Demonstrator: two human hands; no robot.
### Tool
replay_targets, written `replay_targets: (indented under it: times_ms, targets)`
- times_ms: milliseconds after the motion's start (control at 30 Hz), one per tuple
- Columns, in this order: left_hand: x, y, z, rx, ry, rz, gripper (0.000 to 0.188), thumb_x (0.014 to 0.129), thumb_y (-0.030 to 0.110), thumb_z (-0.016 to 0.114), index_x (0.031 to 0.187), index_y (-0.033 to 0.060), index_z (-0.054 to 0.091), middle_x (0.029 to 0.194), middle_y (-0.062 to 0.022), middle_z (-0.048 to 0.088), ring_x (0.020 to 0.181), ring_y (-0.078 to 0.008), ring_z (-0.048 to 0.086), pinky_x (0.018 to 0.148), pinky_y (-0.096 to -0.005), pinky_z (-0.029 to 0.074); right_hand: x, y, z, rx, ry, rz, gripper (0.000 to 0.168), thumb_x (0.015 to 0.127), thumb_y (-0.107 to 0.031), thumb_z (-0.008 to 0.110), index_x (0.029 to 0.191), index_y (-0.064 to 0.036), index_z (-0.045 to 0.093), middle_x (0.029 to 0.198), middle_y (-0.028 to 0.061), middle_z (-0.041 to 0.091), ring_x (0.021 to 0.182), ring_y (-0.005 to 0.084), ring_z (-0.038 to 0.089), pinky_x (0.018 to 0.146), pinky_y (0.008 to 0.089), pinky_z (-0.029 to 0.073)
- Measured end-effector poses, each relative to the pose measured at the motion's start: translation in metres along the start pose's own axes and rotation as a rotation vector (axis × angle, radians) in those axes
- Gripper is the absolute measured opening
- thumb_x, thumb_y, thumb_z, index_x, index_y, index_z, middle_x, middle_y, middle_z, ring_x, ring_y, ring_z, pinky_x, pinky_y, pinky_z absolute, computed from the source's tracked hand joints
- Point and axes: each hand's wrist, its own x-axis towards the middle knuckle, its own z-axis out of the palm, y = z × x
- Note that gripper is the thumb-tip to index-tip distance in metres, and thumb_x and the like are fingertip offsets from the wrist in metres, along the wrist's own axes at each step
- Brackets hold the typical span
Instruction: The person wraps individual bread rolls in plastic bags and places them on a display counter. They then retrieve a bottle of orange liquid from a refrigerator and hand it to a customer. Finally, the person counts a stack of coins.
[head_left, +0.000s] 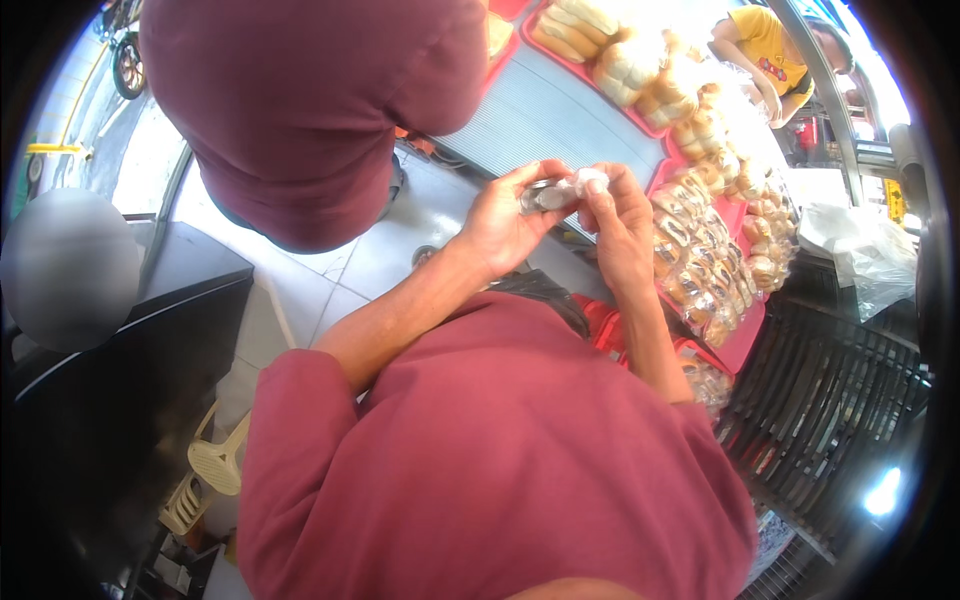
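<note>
In front of my chest my two hands meet at a small clear plastic wrap. My left hand (510, 217) holds several silver coins (546, 196) between its thumb and fingers. Pinched in my right hand (621, 217) is the crumpled clear plastic (587, 180), right beside the coins. Whether the plastic encloses part of the coins cannot be told. Beyond my hands lies a ribbed grey surface (562, 112), with packed bread rolls (630, 67) in a red tray behind it and small wrapped pastries (697, 247) to the right.
A person in a maroon shirt (315, 112) stands close at the upper left. Another person in a yellow shirt (780, 56) is beyond the bread. Stacked dark trays (825, 405) fill a rack at right. Clear plastic bags (870, 255) hang above it. A beige plastic chair (217, 457) stands lower left.
</note>
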Motion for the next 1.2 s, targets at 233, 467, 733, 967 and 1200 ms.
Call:
replay_targets:
  times_ms: [233, 467, 733, 967, 1200]
  targets:
    - [-0.021, -0.012, 0.006, 0.143, -0.041, -0.006, 0.033, 0.105, 0.019, 0.047, 0.128, -0.0039, 0.053, 0.125, -0.0158, 0.060, 0.116, -0.0266, 0.062, 0.106, -0.0406, 0.051, -0.003, -0.003, -0.011, -0.084, 0.044, -0.073, 0.011, 0.102, -0.015, 0.057, 0.110, -0.007, 0.060, 0.089, -0.0023, 0.062, 0.068, 0.0034, 0.045, 0.062, 0.0195, 0.036]
    - [-0.020, -0.040, 0.002, 0.216, -0.057, 0.048, 0.036, 0.101, 0.008, 0.051, 0.134, -0.0065, 0.050, 0.126, -0.0186, 0.060, 0.114, -0.0275, 0.064, 0.106, -0.0394, 0.051, -0.014, 0.016, -0.044, 0.124, -0.001, 0.013, 0.013, 0.103, -0.016, 0.057, 0.112, -0.007, 0.059, 0.094, -0.0008, 0.063, 0.071, 0.0042, 0.048, 0.063, 0.0201, 0.039]
    - [-0.020, -0.067, -0.001, 0.332, -0.001, 0.078, 0.036, 0.101, 0.006, 0.051, 0.135, -0.0061, 0.050, 0.126, -0.0163, 0.062, 0.115, -0.0249, 0.064, 0.107, -0.0370, 0.050, -0.015, 0.033, -0.061, 0.211, -0.041, 0.067, 0.016, 0.101, -0.016, 0.060, 0.112, -0.004, 0.063, 0.091, -0.0023, 0.061, 0.071, 0.0037, 0.049, 0.064, 0.0197, 0.042]
    - [-0.032, -0.079, -0.004, 0.368, 0.089, 0.097, 0.030, 0.104, 0.009, 0.051, 0.131, -0.0044, 0.053, 0.125, -0.0133, 0.062, 0.115, -0.0235, 0.063, 0.107, -0.0367, 0.050, -0.007, 0.033, -0.058, 0.001, -0.216, 0.094, 0.021, 0.099, -0.019, 0.063, 0.111, -0.002, 0.067, 0.090, 0.0009, 0.066, 0.076, 0.0074, 0.056, 0.069, 0.0235, 0.047]
    - [-0.064, -0.093, -0.001, 0.167, 0.289, 0.307, 0.028, 0.103, 0.014, 0.055, 0.127, -0.0021, 0.054, 0.120, -0.0114, 0.062, 0.114, -0.0229, 0.063, 0.105, -0.0348, 0.052, -0.018, 0.051, -0.044, 0.010, -0.261, 0.048, 0.021, 0.094, -0.018, 0.070, 0.106, -0.001, 0.068, 0.094, 0.0024, 0.069, 0.076, 0.0078, 0.057, 0.069, 0.0271, 0.049]
